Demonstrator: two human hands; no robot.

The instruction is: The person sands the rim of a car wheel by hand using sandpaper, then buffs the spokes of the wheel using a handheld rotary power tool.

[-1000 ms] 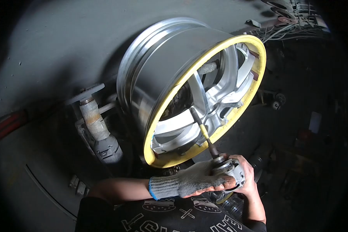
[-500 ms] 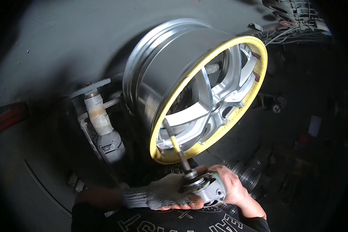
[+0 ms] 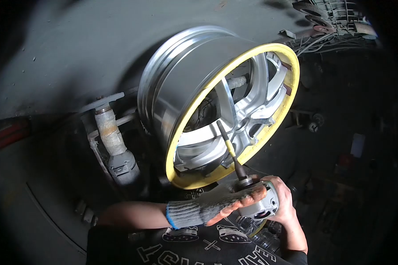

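A silver alloy wheel rim point(image 3: 199, 66) with a yellow front lip stands tilted before me. My left hand point(image 3: 225, 204), in a grey glove with orange on the fingers, is wrapped round the head of a grey power tool point(image 3: 262, 207). Bare and ungloved, my right hand point(image 3: 282, 198) grips the tool's body from the right; some of its fingers are hidden behind it. From the tool a long dark spindle with a yellow band point(image 3: 230, 148) points up, its tip over a spoke near the wheel's centre.
To the left, another grinder wrapped in tape point(image 3: 109, 132) is fixed on a metal frame, with a disc on top. Cables point(image 3: 316, 44) and round discs point(image 3: 311, 9) lie at the upper right. A dark wall-like surface point(image 3: 84, 44) is behind the wheel.
Both hands and the tool went left and down, then came back right and up. The spindle tip moved from the wheel's lower left back to a spoke near the centre.
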